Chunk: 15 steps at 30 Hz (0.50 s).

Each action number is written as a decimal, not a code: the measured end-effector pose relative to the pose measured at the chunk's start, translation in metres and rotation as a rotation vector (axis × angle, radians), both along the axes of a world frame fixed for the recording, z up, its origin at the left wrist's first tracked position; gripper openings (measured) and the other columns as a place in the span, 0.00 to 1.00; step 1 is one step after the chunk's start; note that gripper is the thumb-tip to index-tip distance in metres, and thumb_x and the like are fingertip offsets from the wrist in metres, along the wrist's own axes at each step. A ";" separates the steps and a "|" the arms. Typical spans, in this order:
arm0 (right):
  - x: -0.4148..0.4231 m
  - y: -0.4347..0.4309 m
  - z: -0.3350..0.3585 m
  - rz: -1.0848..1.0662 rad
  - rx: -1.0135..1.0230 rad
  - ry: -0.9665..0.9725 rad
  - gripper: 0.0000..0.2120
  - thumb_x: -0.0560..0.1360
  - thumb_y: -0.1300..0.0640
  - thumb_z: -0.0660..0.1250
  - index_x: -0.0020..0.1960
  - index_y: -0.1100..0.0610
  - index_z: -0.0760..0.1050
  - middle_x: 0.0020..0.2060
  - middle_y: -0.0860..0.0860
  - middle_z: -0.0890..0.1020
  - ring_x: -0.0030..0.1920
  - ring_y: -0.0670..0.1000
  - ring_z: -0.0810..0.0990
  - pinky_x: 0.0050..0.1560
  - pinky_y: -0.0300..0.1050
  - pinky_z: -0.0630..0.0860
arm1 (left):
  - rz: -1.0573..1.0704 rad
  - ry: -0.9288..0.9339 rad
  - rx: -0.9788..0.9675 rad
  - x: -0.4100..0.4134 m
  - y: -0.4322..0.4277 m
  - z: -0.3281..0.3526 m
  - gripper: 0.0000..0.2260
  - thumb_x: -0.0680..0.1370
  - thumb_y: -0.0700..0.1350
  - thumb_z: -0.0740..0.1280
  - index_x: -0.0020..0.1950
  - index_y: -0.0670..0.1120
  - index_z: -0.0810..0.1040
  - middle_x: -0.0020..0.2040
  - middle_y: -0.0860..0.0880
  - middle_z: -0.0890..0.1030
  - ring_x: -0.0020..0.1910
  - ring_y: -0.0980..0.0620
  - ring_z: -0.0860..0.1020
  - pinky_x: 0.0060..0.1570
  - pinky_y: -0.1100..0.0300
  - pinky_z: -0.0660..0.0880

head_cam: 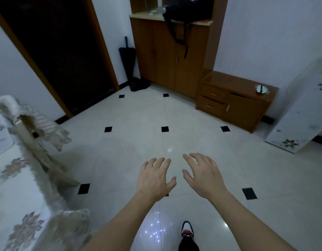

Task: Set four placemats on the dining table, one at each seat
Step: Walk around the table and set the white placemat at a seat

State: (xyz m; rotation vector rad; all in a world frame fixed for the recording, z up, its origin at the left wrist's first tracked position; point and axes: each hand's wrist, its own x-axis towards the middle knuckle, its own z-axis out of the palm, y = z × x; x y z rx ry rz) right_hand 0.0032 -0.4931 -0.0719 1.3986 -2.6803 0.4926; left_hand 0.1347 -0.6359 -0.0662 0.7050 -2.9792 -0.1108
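My left hand (pixel 155 178) and my right hand (pixel 201 175) are stretched out side by side over the tiled floor, palms down, fingers spread, both holding nothing. No placemat and no dining table is in view. At the left edge stands a piece of furniture under a floral cloth (pixel 15 187); I cannot tell what it is.
A tall wooden cabinet (pixel 165 57) with a black bag (pixel 189 9) on its ledge stands ahead. A low wooden drawer unit (pixel 234 104) sits to its right, beside a white floral-covered appliance (pixel 301 115). A black umbrella (pixel 127 58) leans in the corner by a dark doorway (pixel 62 51). My shoe (pixel 187 230) shows below.
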 end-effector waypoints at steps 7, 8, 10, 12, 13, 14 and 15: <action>-0.101 -0.122 0.013 0.137 -0.032 -0.012 0.24 0.74 0.44 0.60 0.66 0.51 0.74 0.58 0.53 0.80 0.60 0.54 0.78 0.61 0.55 0.74 | 0.199 0.008 -0.052 -0.077 -0.105 0.023 0.31 0.76 0.65 0.55 0.75 0.51 0.65 0.72 0.52 0.72 0.70 0.48 0.69 0.70 0.50 0.64; -0.110 -0.140 0.015 0.164 -0.044 -0.012 0.24 0.74 0.44 0.60 0.66 0.52 0.75 0.58 0.53 0.81 0.59 0.54 0.78 0.60 0.55 0.75 | 0.230 0.012 -0.054 -0.083 -0.118 0.027 0.31 0.76 0.65 0.55 0.75 0.51 0.65 0.72 0.52 0.72 0.70 0.48 0.69 0.70 0.51 0.64; -0.124 -0.176 0.020 0.224 -0.053 -0.009 0.24 0.74 0.44 0.60 0.66 0.52 0.75 0.58 0.53 0.81 0.59 0.55 0.78 0.60 0.55 0.75 | 0.287 0.005 -0.057 -0.088 -0.141 0.033 0.31 0.76 0.65 0.53 0.75 0.51 0.65 0.72 0.52 0.72 0.70 0.48 0.69 0.70 0.50 0.64; -0.131 -0.211 0.023 0.301 -0.053 -0.008 0.24 0.74 0.43 0.58 0.66 0.51 0.74 0.58 0.53 0.80 0.59 0.54 0.77 0.60 0.54 0.74 | 0.355 0.003 -0.066 -0.087 -0.162 0.033 0.32 0.75 0.65 0.52 0.74 0.50 0.67 0.71 0.51 0.73 0.68 0.47 0.71 0.68 0.50 0.66; -0.133 -0.227 0.023 0.336 -0.052 -0.006 0.24 0.74 0.43 0.57 0.67 0.51 0.74 0.58 0.53 0.80 0.60 0.54 0.77 0.60 0.54 0.74 | 0.387 0.006 -0.066 -0.085 -0.171 0.032 0.31 0.75 0.65 0.53 0.73 0.50 0.68 0.69 0.51 0.75 0.67 0.47 0.72 0.67 0.50 0.68; -0.134 -0.243 0.023 0.368 -0.050 -0.005 0.25 0.74 0.43 0.56 0.67 0.51 0.73 0.59 0.53 0.80 0.60 0.54 0.77 0.61 0.54 0.73 | 0.418 0.010 -0.065 -0.083 -0.180 0.030 0.31 0.75 0.65 0.54 0.72 0.50 0.69 0.68 0.51 0.76 0.66 0.47 0.73 0.66 0.50 0.69; -0.135 -0.260 0.021 0.400 -0.046 -0.009 0.25 0.74 0.43 0.56 0.67 0.51 0.73 0.59 0.52 0.79 0.61 0.54 0.76 0.62 0.54 0.73 | 0.450 0.012 -0.063 -0.081 -0.191 0.028 0.30 0.75 0.65 0.55 0.72 0.50 0.70 0.67 0.51 0.77 0.65 0.47 0.74 0.64 0.50 0.70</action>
